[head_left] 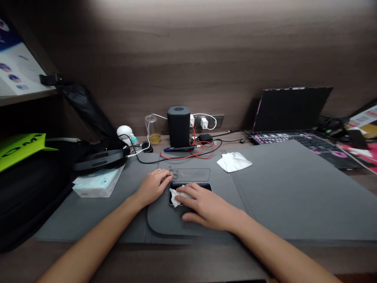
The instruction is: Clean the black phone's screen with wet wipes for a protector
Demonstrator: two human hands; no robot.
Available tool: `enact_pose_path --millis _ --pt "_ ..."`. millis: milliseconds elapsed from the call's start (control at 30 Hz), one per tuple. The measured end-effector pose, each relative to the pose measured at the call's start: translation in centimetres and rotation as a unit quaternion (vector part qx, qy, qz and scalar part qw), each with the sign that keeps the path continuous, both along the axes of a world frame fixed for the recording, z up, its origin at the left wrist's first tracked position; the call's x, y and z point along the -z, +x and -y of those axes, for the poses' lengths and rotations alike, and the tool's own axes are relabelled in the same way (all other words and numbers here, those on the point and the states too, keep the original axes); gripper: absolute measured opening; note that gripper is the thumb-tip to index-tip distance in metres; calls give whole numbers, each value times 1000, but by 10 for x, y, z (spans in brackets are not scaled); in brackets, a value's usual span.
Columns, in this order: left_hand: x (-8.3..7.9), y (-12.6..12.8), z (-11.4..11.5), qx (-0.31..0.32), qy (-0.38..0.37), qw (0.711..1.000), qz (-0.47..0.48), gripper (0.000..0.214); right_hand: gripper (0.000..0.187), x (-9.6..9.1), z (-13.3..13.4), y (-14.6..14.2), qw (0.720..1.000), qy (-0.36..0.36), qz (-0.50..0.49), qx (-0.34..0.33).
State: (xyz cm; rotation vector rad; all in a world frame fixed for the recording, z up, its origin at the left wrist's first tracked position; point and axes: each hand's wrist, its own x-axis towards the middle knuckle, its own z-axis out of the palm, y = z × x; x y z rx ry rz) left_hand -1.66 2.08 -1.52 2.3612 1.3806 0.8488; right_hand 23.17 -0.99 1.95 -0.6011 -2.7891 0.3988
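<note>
While my right hand (203,205) lay over the phone (207,185), its fingers slightly apart and bent, I had a white tissue (174,197) pinned beneath them against the dark screen. The phone lay flat under those fingers, one end showing past them on the left along with the tissue's crumpled edge. I judged the wiping to be under way, not done: the tissue was on the glass, and my fingers hid too much of the screen for me to tell which parts were clean.

Just to the left, my left hand (155,181) rested with its fingers loosely curled near the phone's end; I could not tell whether they gripped anything. Under both hands spread the grey mat (277,188).

Just beyond my right fingers lay a clear sheet (193,174), flat on the mat and apart from the phone. If it was a cover for the screen, that step was not yet done. Farther out to the right of those fingers sat a crumpled wipe (234,162), loose on the mat, and out to the left of my left fingers, a tissue pack (101,182).

Well beyond both hands, a red cable (207,157) looped before a black speaker (178,127) at the back of the bench (182,259).
</note>
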Motion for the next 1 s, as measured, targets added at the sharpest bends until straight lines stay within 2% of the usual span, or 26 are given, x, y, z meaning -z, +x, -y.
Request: enact_pose_path --millis 100,233,367,533,700,867,1000 --pt "1 -1 0 4 -2 1000 2 19 50 1 1 -2 1000 -2 -1 -23" --pt "1 0 0 10 -3 1000 1 20 53 4 2 -3 1000 8 3 10" --pt "0 0 0 6 -4 1000 2 20 63 6 5 -6 999 25 14 -22" --pt "0 -1 0 6 -10 1000 -5 18 65 7 6 -11 999 24 22 18" --pt "0 0 0 6 -9 1000 -3 20 62 8 6 -15 998 21 1 -64" --pt "0 0 0 7 -10 1000 -8 20 64 9 4 -15 1000 22 6 2" --pt "1 0 1 6 -6 1000 -5 21 67 10 3 -16 1000 12 7 -28"
